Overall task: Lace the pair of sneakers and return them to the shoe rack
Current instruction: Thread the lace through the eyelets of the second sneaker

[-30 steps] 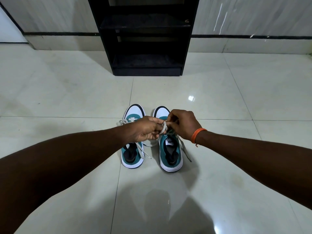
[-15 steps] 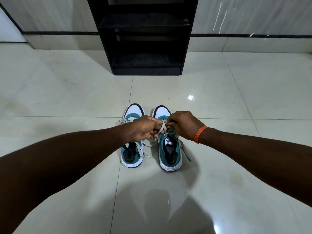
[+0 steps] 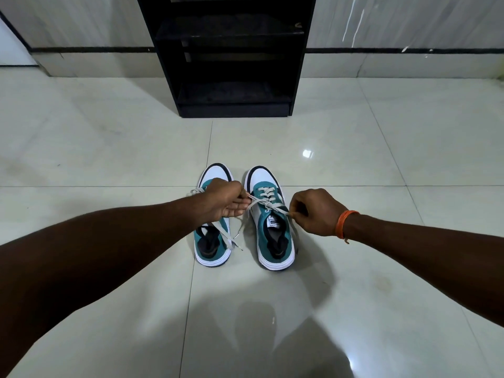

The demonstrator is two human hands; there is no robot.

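two teal and white sneakers stand side by side on the pale tiled floor [image 3: 109, 148] near its middle, toes toward the black shoe rack [image 3: 231, 99], which stands against the wall at the floor's far edge, well apart from them. the left hand [image 3: 225, 199] hovers over the left sneaker [image 3: 211, 249], its fingers curled, pinching one end of the right sneaker's lace [image 3: 256, 201]. the right hand [image 3: 313, 212], an orange band [image 3: 344, 221] on its wrist, pinches the other end just beside the right sneaker [image 3: 272, 230]. the lace runs taut between both hands, crossing in a knot above the tongue. the left sneaker's loose lace [image 3: 226, 238] trails over its collar.
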